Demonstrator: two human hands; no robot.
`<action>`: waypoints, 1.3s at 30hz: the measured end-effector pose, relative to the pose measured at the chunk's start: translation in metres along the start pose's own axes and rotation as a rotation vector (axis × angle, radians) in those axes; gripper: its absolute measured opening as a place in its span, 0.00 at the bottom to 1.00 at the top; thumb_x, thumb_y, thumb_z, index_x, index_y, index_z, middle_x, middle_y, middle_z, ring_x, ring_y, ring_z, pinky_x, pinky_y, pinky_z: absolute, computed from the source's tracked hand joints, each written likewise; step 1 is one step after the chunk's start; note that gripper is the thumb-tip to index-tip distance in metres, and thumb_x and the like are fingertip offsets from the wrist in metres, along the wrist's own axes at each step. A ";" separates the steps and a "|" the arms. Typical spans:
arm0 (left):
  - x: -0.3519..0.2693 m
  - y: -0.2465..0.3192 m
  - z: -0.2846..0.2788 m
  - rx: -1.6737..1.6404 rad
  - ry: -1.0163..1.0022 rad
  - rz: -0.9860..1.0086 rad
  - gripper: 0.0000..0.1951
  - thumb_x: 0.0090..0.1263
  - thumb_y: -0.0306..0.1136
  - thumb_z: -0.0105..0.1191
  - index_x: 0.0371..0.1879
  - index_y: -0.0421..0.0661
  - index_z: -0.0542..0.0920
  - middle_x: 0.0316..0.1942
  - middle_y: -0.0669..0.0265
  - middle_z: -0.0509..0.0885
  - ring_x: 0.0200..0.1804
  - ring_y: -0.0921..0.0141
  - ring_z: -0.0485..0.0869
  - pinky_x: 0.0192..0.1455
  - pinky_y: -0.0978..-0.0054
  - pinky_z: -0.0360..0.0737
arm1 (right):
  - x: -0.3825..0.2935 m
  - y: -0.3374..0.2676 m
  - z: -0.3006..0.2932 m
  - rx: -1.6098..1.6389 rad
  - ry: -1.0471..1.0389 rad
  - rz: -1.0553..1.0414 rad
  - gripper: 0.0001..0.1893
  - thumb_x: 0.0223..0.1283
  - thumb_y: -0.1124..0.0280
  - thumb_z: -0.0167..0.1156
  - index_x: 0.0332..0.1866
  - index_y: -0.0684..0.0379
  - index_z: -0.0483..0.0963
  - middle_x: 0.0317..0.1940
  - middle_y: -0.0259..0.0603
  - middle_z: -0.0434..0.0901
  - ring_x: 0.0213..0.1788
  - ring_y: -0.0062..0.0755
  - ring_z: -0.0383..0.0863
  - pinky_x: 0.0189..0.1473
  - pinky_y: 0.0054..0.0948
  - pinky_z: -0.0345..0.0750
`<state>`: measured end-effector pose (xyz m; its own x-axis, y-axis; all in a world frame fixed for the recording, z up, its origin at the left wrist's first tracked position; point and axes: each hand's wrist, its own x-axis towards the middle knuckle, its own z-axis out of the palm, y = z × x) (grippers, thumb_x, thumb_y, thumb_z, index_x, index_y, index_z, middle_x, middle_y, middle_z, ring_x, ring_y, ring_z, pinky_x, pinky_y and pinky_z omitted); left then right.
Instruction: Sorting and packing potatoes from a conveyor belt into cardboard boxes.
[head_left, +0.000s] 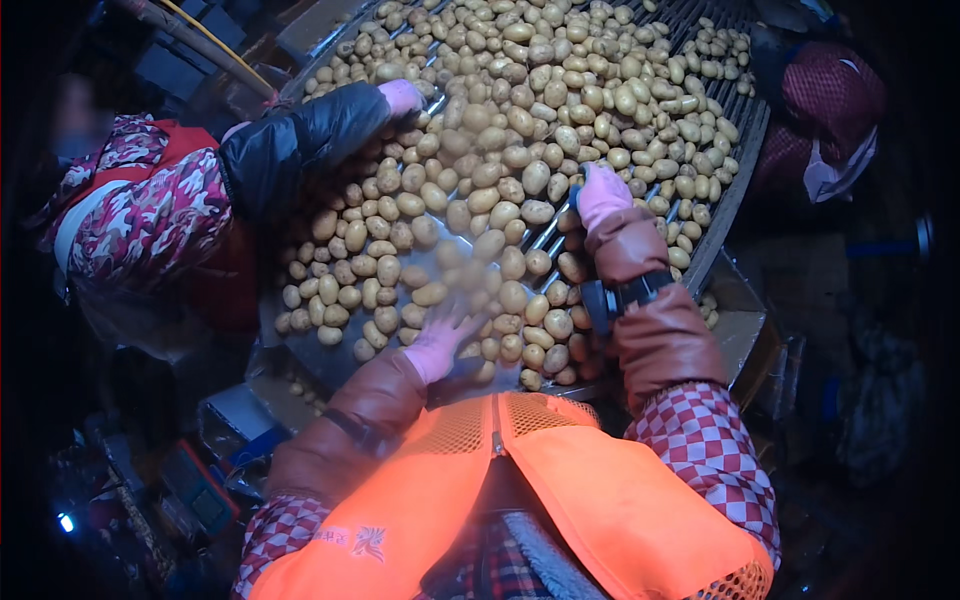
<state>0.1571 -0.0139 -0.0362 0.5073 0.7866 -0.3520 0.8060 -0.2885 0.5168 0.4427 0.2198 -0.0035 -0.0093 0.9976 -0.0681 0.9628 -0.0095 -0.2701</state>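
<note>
Many potatoes (535, 177) cover a metal sorting table with a slatted bed (551, 238) and a smooth plate near me. My left hand (441, 343), in a pink glove with darker fingers, lies over potatoes at the near edge. Its fingers look spread and somewhat blurred, and I see nothing gripped in them. Farther out on the right, my right hand (602, 196) wears a similar glove and reaches in among the potatoes. Its fingers bend down on the far left side, so whether they hold a potato is hidden.
On the left, a co-worker's gloved hand (402, 97) reaches onto the potatoes. Another person (832, 97) is at the right. Open cardboard boxes (739, 330) stand below the table's right rim (739, 199) and at lower left. A pole (202, 45) slants across the upper left.
</note>
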 end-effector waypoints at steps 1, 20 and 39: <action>0.003 -0.001 0.002 0.014 0.010 0.003 0.42 0.59 0.56 0.62 0.74 0.63 0.62 0.75 0.50 0.57 0.77 0.44 0.49 0.76 0.40 0.46 | 0.012 0.000 -0.003 -0.170 -0.132 0.016 0.19 0.57 0.67 0.60 0.56 0.55 0.78 0.53 0.52 0.81 0.57 0.51 0.80 0.58 0.41 0.77; 0.043 0.026 -0.042 -1.006 0.388 0.234 0.30 0.77 0.50 0.46 0.73 0.50 0.60 0.58 0.55 0.76 0.52 0.65 0.79 0.49 0.68 0.82 | -0.071 -0.059 0.028 0.928 -0.200 -0.281 0.23 0.60 0.55 0.67 0.57 0.56 0.78 0.51 0.51 0.82 0.52 0.47 0.82 0.57 0.36 0.77; 0.056 0.000 0.000 -0.874 0.358 0.327 0.36 0.77 0.61 0.36 0.74 0.46 0.59 0.74 0.49 0.60 0.70 0.48 0.67 0.52 0.58 0.85 | -0.097 -0.025 0.074 0.888 -0.178 -0.447 0.14 0.63 0.71 0.59 0.54 0.55 0.78 0.50 0.48 0.80 0.50 0.39 0.82 0.53 0.33 0.79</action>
<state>0.1859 0.0303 -0.0556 0.4262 0.8999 0.0921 0.0625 -0.1308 0.9894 0.3993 0.1182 -0.0607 -0.4301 0.8981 0.0917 0.3125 0.2433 -0.9182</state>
